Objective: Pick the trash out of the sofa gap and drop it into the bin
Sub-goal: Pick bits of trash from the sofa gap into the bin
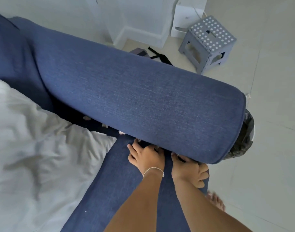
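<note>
Small pale trash scraps (121, 132) lie in the dark gap between the blue seat cushion (109, 173) and the blue armrest (143, 97). My left hand (145, 157) rests on the cushion, its fingers curled into the gap beside a scrap (137, 140). My right hand (187, 166) sits just to the right, with its fingertips tucked under the armrest's front end and hidden. What either hand holds is hidden from view. The bin (244, 136), lined with a black bag, stands on the floor behind the armrest's end and is mostly hidden.
A white pillow (34, 139) lies on the seat at the left. On the tiled floor beyond the armrest stand a grey dotted stool (210, 39) and white furniture (140, 22), with a black strap (160, 56) near them. A bare foot (216, 200) shows at the lower right.
</note>
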`<state>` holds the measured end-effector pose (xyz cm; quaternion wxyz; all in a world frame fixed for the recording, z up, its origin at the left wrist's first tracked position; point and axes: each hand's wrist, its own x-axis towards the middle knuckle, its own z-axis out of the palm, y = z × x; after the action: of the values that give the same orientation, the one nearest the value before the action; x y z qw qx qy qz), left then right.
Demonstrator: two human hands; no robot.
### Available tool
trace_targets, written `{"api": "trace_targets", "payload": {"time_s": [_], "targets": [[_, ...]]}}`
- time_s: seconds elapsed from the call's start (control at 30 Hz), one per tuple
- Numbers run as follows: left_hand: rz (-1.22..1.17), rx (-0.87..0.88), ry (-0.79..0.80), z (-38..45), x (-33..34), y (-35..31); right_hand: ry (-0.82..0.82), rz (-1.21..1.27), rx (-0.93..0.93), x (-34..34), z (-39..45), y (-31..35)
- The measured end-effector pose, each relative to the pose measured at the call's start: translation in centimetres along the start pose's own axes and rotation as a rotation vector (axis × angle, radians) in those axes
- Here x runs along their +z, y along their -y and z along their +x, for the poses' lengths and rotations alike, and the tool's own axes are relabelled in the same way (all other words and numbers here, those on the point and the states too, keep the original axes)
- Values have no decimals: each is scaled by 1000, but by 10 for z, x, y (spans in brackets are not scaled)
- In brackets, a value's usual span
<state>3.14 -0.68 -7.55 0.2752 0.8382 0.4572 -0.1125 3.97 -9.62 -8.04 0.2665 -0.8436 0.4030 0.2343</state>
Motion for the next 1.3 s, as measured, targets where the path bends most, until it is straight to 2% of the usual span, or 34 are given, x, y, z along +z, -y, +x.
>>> {"api": "trace_targets", "payload": {"time_s": [0.17, 0.27, 0.33, 0.5, 0.67, 0.77, 0.9, 1.17, 1.3], "targets": [[-226, 59, -57, -19, 1, 9, 91, 179, -100, -18, -1, -15], [-356, 59, -118, -44, 5, 19, 244, 370, -299, -40, 6, -37], [-364, 67, -147, -64, 10, 22, 318, 458, -304, -61, 11, -47], [-244, 170, -135, -116, 35, 6, 309, 494, -157, -114, 45, -72], [-205, 307, -72, -161, 58, -26, 249, 439, -183, -172, 87, -84], [-202, 451, 39, -182, 65, -61, 238, 433, -223, -201, 106, -82], [-13, 552, 163, -189, 67, -114, 227, 406, -289, -230, 127, -70], [274, 662, 45, -154, 49, -216, 197, 383, -431, -270, 162, -22], [393, 667, 23, -139, 42, -243, 159, 362, -473, -277, 169, -8]]}}
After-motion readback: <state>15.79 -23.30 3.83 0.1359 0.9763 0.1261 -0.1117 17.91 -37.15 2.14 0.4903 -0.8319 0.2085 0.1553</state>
